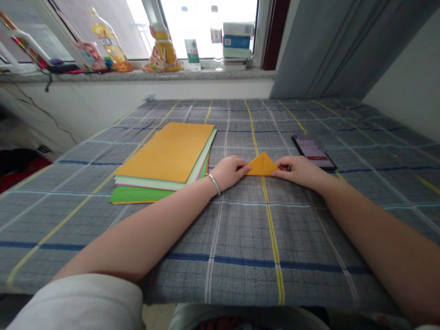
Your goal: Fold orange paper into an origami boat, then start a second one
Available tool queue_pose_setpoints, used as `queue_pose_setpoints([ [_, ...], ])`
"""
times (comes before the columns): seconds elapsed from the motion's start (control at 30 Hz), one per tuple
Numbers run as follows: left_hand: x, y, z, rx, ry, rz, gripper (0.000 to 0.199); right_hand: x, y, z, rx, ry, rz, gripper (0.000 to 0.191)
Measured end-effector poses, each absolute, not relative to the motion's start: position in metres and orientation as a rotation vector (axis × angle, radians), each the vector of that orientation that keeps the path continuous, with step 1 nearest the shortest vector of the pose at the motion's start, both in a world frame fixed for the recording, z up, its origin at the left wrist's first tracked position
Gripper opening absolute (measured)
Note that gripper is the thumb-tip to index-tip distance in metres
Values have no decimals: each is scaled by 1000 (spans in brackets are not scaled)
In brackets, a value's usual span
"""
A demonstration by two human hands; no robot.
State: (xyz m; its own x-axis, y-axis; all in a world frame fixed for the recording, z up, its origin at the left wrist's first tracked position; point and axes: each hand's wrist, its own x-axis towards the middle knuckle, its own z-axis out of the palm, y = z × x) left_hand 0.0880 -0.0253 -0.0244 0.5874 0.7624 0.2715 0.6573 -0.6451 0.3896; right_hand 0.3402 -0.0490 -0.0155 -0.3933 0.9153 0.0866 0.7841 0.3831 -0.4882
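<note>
Toward the middle of the worktop (240, 238), a folded orange paper (263, 165) is lying as a small triangle, its peak pointing to twelve o'clock and its long edge facing six. The left hand (228, 174) is pinching the corner at nine o'clock between thumb and fingers; the right hand (299, 169) is pinching the one at three, its fingers closing near the tip. The step in hand seems to be shaping or squaring a fold, with both sides being steadied at once. A next move would be calling for level corners, light pressure and a crease running true from the peak. The paper stack (168, 151) is sitting toward nine o'clock from the triangle, and the phone (314, 153) is resting toward two, just beyond the right hand.
</note>
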Motion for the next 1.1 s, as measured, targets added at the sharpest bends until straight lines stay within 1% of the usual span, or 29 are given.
queue_pose_setpoints([
  [0.13,86,-29,-24,2771,1008,604,23,348,-52,-9,-1368,-2489,427,22],
  [0.27,85,-31,-21,2941,928,537,24,349,-59,2,-1501,-2625,169,11],
  [0.33,85,-32,-20,2962,930,524,26,346,-63,5,-1584,-2655,53,11],
  [0.43,86,-32,-20,2955,943,524,27,344,-66,7,-1671,-2623,-28,11],
  [0.53,86,-31,-21,2925,961,526,27,347,-63,5,-1706,-2613,0,11],
  [0.7,86,-30,-22,2860,984,544,26,360,-51,3,-1662,-2675,178,12],
  [0.8,86,-29,-21,2796,997,539,25,367,-49,3,-1704,-2666,238,12],
  [0.93,86,-29,-20,2746,1011,544,25,367,-55,7,-1814,-2505,334,5],
  [1.03,86,-29,-20,2730,1004,563,26,357,-62,11,-1613,-2446,379,21],
  [1.1,86,-28,-21,2713,1007,570,27,345,-65,11,-1427,-2451,369,25],
])
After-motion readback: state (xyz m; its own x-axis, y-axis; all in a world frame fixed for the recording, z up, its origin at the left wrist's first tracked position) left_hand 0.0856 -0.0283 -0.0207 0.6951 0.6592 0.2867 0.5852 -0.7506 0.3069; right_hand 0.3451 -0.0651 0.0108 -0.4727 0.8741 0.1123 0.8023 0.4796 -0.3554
